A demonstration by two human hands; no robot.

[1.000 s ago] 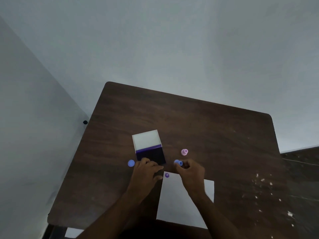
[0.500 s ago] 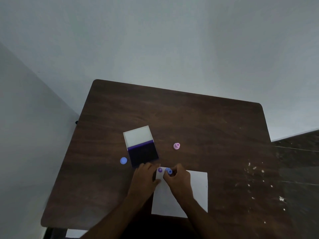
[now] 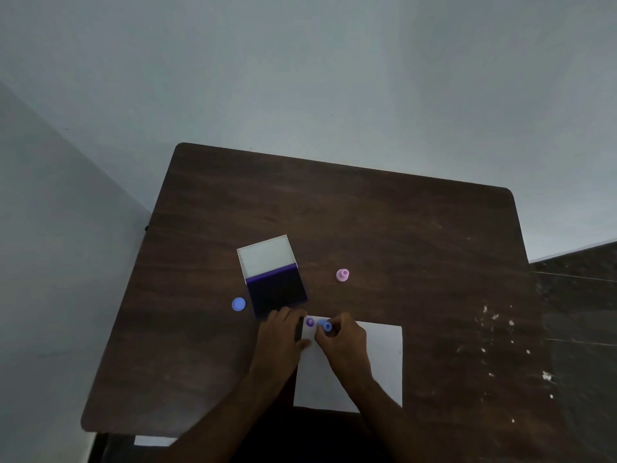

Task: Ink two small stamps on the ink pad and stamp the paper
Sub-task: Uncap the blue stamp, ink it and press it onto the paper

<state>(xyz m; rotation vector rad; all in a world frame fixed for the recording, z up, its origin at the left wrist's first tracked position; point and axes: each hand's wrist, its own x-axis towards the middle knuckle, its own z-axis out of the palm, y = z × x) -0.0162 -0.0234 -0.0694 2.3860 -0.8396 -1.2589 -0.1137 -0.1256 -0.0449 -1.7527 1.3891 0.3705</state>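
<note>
body: two bare forearms | left grip (image 3: pixel 282 339) bare | right grip (image 3: pixel 344 342) bare

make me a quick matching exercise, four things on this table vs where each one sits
Things:
1. pink stamp
2. blue cap
3. blue stamp
4. purple mark

Places:
a. left of the ink pad, on the table
b. in the right hand, over the paper
c. printed on the paper's far left corner
d. standing alone, right of the ink pad

Pairs: 1-d, 2-a, 3-b, 4-c

No text, label or number can be read; the purple stamped mark (image 3: pixel 310 322) on the paper (image 3: pixel 377 362) is too blurred.
</note>
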